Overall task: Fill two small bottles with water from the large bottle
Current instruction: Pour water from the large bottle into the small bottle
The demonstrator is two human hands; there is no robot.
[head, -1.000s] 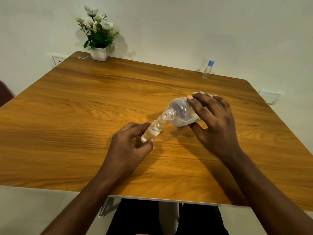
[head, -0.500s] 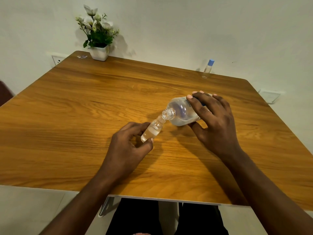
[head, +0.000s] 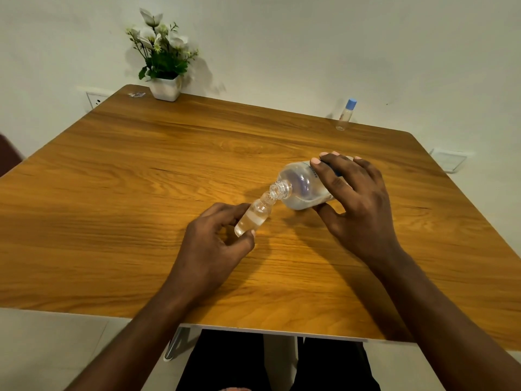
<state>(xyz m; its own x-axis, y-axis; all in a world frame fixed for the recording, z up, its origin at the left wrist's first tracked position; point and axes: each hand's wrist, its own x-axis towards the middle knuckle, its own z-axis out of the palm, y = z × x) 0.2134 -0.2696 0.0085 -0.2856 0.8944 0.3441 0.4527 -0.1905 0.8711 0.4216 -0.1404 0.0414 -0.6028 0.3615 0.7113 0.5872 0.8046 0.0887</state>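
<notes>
My right hand [head: 356,204] grips the large clear bottle [head: 303,186], tipped nearly on its side with its open mouth pointing left and down. That mouth touches the neck of a small clear bottle [head: 253,218], which leans toward it and holds some water. My left hand [head: 214,244] holds the small bottle between thumb and fingers just above the wooden table [head: 141,193]. A second small bottle [head: 345,115] with a blue cap stands upright at the table's far right edge, well away from both hands.
A white pot of flowers [head: 165,60] stands at the table's far left corner, with a small crumpled wrapper [head: 136,94] beside it. A wall socket [head: 97,100] lies behind the left edge. The white wall runs close along the far side.
The water level in the small bottle looks slightly higher. Both hands and both bottles stay almost where they were.
</notes>
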